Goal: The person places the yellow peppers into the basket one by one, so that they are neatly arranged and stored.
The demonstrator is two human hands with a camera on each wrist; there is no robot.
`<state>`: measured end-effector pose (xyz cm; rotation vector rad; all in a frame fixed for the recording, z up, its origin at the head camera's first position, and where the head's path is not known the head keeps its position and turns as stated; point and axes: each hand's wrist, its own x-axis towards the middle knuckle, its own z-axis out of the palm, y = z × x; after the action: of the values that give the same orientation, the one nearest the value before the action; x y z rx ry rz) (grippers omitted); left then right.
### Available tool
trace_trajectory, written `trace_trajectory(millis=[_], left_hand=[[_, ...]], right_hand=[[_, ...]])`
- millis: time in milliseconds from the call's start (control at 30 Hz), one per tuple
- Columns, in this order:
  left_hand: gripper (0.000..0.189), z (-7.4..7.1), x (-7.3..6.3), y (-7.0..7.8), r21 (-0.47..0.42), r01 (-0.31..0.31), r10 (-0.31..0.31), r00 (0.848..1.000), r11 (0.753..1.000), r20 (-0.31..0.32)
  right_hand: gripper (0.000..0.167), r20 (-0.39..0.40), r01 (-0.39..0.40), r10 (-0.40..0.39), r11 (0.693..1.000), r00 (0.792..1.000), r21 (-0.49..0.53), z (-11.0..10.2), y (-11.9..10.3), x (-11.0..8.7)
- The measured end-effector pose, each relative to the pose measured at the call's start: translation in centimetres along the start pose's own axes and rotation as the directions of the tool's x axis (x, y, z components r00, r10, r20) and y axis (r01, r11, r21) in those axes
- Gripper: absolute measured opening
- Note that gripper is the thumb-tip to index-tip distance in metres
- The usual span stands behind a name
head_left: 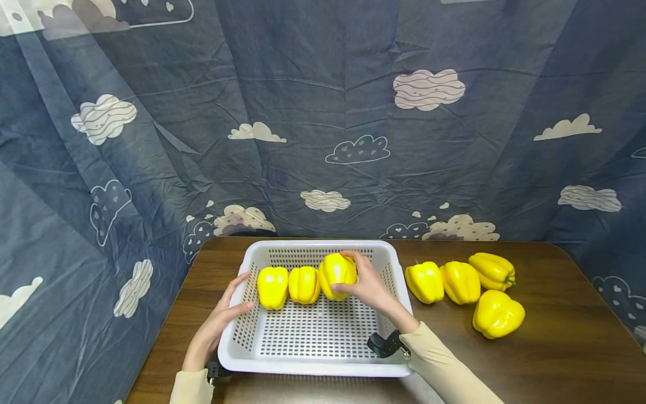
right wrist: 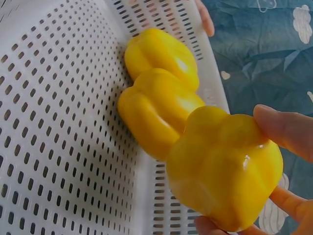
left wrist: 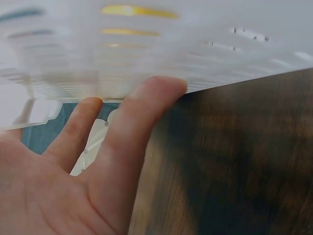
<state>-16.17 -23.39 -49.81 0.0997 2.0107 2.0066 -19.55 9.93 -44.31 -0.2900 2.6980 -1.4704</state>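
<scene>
The right hand [head_left: 365, 286] grips a pepper [head_left: 333, 275], thumb and fingers clamped on it, over the basket [head_left: 315, 367]. Just left of the grip sit two peppers [head_left: 304, 285]; farther left, the left hand [head_left: 214, 328], fingers apart, touches the basket's side. Right of the grip, outside, four peppers [head_left: 460, 282] lie on the table [head_left: 555, 348]. Beyond hangs a cloth [head_left: 363, 185].

A brown table [head_left: 565, 359] (wood-grained, rounded at its far corners) carries a white basket [head_left: 315, 367] and four yellow bell peppers [head_left: 460, 284].

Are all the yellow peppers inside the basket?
No, four peppers lie on the table to the right of the basket.
</scene>
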Motion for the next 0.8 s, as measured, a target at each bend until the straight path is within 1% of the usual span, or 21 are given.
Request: trace_trajectory(millis=[133,333,567,800], left_hand=[[0.067,0.1,0.0,0.0,0.002,0.006,-0.006,1.0,1.0,-0.003],[0.067,0.1,-0.1,0.0,0.004,0.011,-0.011,1.0,1.0,-0.005],[0.068,0.1,-0.1,0.0,0.002,0.01,-0.01,1.0,1.0,-0.002],[0.068,0.2,-0.1,0.0,0.0,0.004,-0.004,1.0,1.0,-0.002]], right_hand=[[0.072,-0.002,0.002,-0.002,1.0,1.0,-0.018,0.4,0.3,0.1],[0.073,0.023,-0.003,0.004,0.999,1.0,-0.05,0.8,0.7,0.3],[0.075,0.035,-0.041,0.044,0.995,0.998,-0.087,1.2,1.1,0.6],[0.076,0.046,-0.056,0.062,0.992,0.997,-0.111,1.5,1.3,0.7]])
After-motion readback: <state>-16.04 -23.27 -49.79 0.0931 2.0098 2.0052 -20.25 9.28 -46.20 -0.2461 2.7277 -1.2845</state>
